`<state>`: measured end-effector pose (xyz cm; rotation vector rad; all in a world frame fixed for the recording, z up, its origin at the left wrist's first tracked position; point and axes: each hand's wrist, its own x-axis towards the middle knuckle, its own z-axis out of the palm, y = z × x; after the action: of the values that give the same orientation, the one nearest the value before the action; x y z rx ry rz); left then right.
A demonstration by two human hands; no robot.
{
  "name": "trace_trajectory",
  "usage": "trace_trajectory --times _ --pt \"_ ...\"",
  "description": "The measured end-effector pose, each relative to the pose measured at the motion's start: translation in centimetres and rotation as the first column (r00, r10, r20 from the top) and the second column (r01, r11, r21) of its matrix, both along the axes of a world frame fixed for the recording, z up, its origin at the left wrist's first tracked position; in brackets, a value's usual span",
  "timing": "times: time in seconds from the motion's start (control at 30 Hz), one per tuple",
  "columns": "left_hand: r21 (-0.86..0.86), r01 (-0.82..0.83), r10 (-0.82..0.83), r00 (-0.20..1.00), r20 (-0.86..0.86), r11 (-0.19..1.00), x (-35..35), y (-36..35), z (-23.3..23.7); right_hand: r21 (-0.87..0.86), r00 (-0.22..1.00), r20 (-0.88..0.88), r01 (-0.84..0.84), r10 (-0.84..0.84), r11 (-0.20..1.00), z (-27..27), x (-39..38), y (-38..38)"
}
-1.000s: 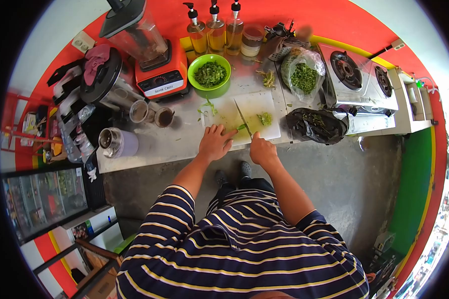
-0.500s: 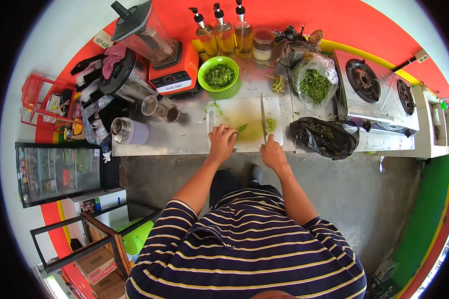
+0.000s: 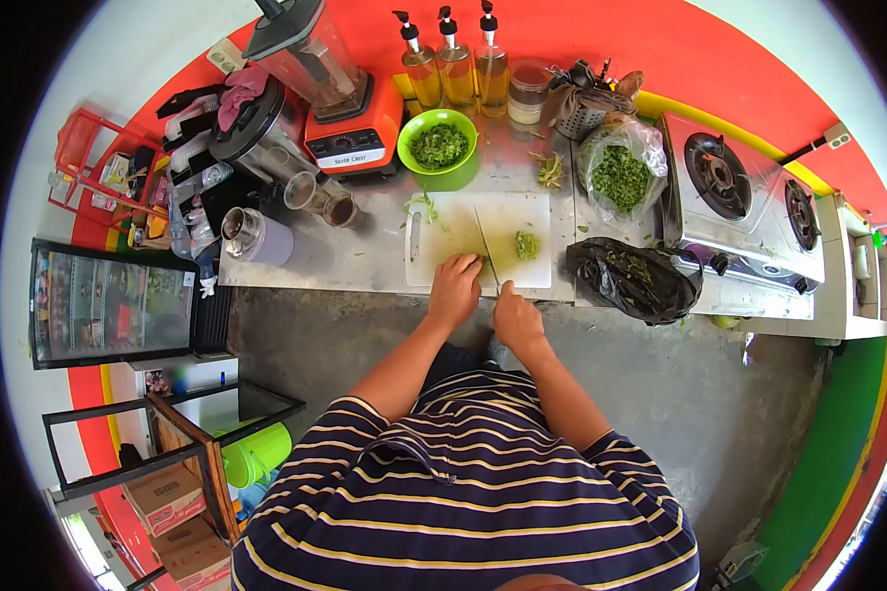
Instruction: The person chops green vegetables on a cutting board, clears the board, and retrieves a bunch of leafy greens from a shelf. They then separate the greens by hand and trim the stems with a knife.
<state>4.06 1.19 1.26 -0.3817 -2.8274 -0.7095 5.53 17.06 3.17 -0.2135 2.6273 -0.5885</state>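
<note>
My right hand (image 3: 517, 318) is wrapped round the handle of a knife (image 3: 487, 239), whose blade points away from me and slants to the left over the white cutting board (image 3: 425, 268). Close to the blade, my left hand (image 3: 455, 288) has its fingers bent down on a green stalk (image 3: 483, 260), mostly hidden under them. A small heap of chopped greens (image 3: 527, 245) lies right of the knife. Pale green scraps (image 3: 426, 206) rest at the board's far left corner.
Behind the board stands a green bowl (image 3: 463, 177) of chopped leaves. To the right are a clear plastic bag (image 3: 621, 177) of greens, a black plastic bag (image 3: 633, 283) and a gas stove (image 3: 759, 187). A blender (image 3: 350, 128) and steel-topped cup (image 3: 258, 238) stand left.
The knife has moved left, away from the chopped heap, and its blade now meets the stalk at my left fingers. Both hands are closer together.
</note>
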Motion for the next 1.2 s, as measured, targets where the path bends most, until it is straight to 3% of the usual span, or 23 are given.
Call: trace_trajectory --times 0.1,0.37,0.53,0.67,0.83,1.07,1.2 --pt "0.000 -0.001 0.001 1.000 -0.005 1.000 0.6 0.1 -0.5 0.109 0.998 0.064 -0.021 0.014 0.994 0.8 0.7 -0.7" --pt "-0.040 0.013 -0.011 0.999 0.052 0.999 1.3 -0.5 -0.6 0.102 0.999 0.053 -0.002 -0.003 0.995 3.1 -0.9 -1.3" --pt "-0.052 0.042 -0.039 0.997 0.068 0.998 1.3 -0.8 -0.8 0.042 0.998 0.042 0.046 -0.048 0.998 0.4 -0.3 -1.8" --pt "-0.025 0.076 -0.075 0.996 0.052 0.997 0.7 -1.1 -0.5 0.063 0.998 0.054 0.023 -0.026 0.998 2.9 -1.1 -1.1" --pt "0.142 -0.062 0.027 0.972 0.234 0.988 0.3 -0.8 -0.1 0.026 0.997 0.046 0.055 -0.057 0.998 0.7 -0.3 -1.9" --pt "0.098 0.001 -0.017 0.986 0.164 0.995 0.3 -1.1 -0.1 0.064 0.997 0.076 0.028 -0.033 0.998 2.0 -1.5 -1.9" --pt "0.113 -0.007 -0.017 0.977 0.214 0.994 0.2 -1.6 -1.0 0.047 0.998 0.054 0.040 -0.043 0.998 0.8 -0.9 -2.6"
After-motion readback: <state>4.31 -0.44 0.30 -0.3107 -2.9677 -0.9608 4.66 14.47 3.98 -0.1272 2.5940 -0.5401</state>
